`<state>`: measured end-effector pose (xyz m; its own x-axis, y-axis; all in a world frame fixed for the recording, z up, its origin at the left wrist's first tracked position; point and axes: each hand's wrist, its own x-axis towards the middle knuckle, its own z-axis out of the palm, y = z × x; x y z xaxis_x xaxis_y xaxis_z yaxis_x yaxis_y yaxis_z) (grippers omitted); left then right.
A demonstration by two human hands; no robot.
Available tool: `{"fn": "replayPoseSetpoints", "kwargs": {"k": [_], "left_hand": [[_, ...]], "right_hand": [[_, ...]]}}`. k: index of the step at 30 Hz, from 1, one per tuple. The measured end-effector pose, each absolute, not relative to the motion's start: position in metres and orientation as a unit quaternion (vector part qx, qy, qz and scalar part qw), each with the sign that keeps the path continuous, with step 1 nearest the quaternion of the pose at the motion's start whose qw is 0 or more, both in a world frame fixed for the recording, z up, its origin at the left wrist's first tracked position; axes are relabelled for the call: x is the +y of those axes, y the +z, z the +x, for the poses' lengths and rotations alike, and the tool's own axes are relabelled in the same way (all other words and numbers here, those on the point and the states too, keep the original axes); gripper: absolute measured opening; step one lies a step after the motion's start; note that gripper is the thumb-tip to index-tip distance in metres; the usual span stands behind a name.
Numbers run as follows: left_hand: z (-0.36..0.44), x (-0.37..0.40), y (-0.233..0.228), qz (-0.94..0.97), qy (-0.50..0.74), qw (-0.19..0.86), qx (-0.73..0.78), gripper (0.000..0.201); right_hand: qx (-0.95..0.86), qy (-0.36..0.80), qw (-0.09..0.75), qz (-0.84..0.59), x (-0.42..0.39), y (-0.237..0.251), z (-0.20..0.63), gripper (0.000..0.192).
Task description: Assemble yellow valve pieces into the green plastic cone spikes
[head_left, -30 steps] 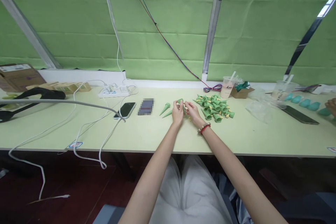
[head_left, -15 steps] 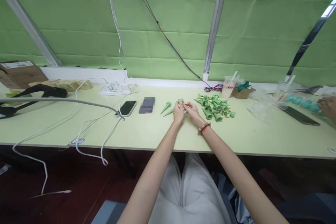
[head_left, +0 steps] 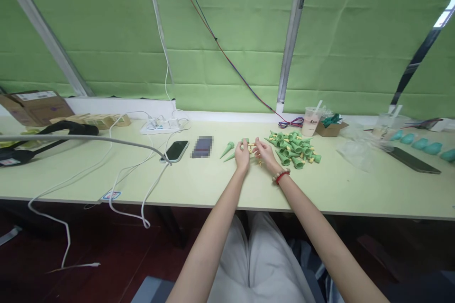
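My left hand is closed around a green cone-shaped piece, whose end shows above the fingers. From it a small yellow piece sticks out to the right. The fingertips of my right hand pinch at the outer end of that yellow piece. Two more green cones, one of them a separate cone, lie just left of my left hand. Beneath my hands there is a loose yellow bit on the table. To the right spreads a pile of green cones with yellow bits among them.
Left of my hands lie a blurred dark rectangle and a phone. White cables run over the table's front edge. Behind the pile are a drink cup and a small box. Farther right is a dark phone.
My right hand's fingers have drawn slightly apart from my left hand, baring more of the yellow piece. The other person's hand at the right edge has gone from view.
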<state>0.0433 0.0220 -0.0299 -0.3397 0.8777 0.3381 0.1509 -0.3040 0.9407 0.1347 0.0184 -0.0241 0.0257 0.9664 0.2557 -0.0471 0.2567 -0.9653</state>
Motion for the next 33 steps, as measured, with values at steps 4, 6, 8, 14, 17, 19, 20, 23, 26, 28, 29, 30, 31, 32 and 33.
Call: {"fn": "replayPoseSetpoints", "kwargs": {"k": [4, 6, 8, 14, 17, 19, 20, 23, 26, 28, 29, 30, 31, 32, 33], "left_hand": [[0.043, 0.02, -0.029, 0.514, 0.622, 0.257, 0.532, 0.042], [0.043, 0.019, -0.029, 0.524, 0.612, 0.247, 0.538, 0.04], [0.044, 0.017, -0.029, 0.535, 0.604, 0.232, 0.543, 0.039], [0.044, 0.013, -0.032, 0.584, 0.587, 0.223, 0.515, 0.032], [0.044, 0.015, -0.034, 0.582, 0.576, 0.252, 0.516, 0.03], [0.044, 0.017, -0.035, 0.58, 0.573, 0.264, 0.515, 0.028], [0.044, 0.018, -0.035, 0.578, 0.574, 0.26, 0.518, 0.027], [0.044, 0.018, -0.034, 0.568, 0.582, 0.225, 0.537, 0.025], [0.044, 0.019, -0.033, 0.559, 0.598, 0.206, 0.536, 0.024], [0.045, 0.02, -0.034, 0.562, 0.603, 0.216, 0.523, 0.024], [0.045, 0.02, -0.034, 0.566, 0.603, 0.223, 0.516, 0.025], [0.046, 0.02, -0.035, 0.568, 0.603, 0.228, 0.512, 0.026], [0.046, 0.02, -0.035, 0.569, 0.603, 0.229, 0.51, 0.027], [0.046, 0.02, -0.036, 0.569, 0.602, 0.227, 0.512, 0.028], [0.046, 0.02, -0.036, 0.569, 0.6, 0.223, 0.516, 0.029]], "right_hand": [[-0.504, 0.508, 0.573, -0.4, 0.018, -0.021, 0.134, 0.039], [-0.49, 0.532, 0.575, -0.382, 0.018, -0.021, 0.132, 0.037], [-0.471, 0.552, 0.582, -0.368, 0.018, -0.022, 0.13, 0.035], [-0.463, 0.573, 0.586, -0.337, 0.017, -0.023, 0.131, 0.034], [-0.475, 0.56, 0.589, -0.338, 0.016, -0.022, 0.132, 0.037], [-0.48, 0.551, 0.593, -0.338, 0.016, -0.022, 0.131, 0.038], [-0.482, 0.545, 0.597, -0.338, 0.016, -0.022, 0.13, 0.038], [-0.489, 0.522, 0.61, -0.34, 0.018, -0.022, 0.127, 0.038], [-0.497, 0.503, 0.619, -0.342, 0.018, -0.023, 0.124, 0.038], [-0.499, 0.492, 0.625, -0.345, 0.018, -0.022, 0.124, 0.037], [-0.499, 0.486, 0.628, -0.347, 0.018, -0.022, 0.124, 0.036], [-0.498, 0.482, 0.63, -0.351, 0.018, -0.022, 0.124, 0.035], [-0.495, 0.48, 0.631, -0.355, 0.018, -0.021, 0.125, 0.034], [-0.492, 0.479, 0.632, -0.36, 0.018, -0.021, 0.125, 0.033], [-0.488, 0.48, 0.631, -0.365, 0.018, -0.02, 0.125, 0.033]]}}
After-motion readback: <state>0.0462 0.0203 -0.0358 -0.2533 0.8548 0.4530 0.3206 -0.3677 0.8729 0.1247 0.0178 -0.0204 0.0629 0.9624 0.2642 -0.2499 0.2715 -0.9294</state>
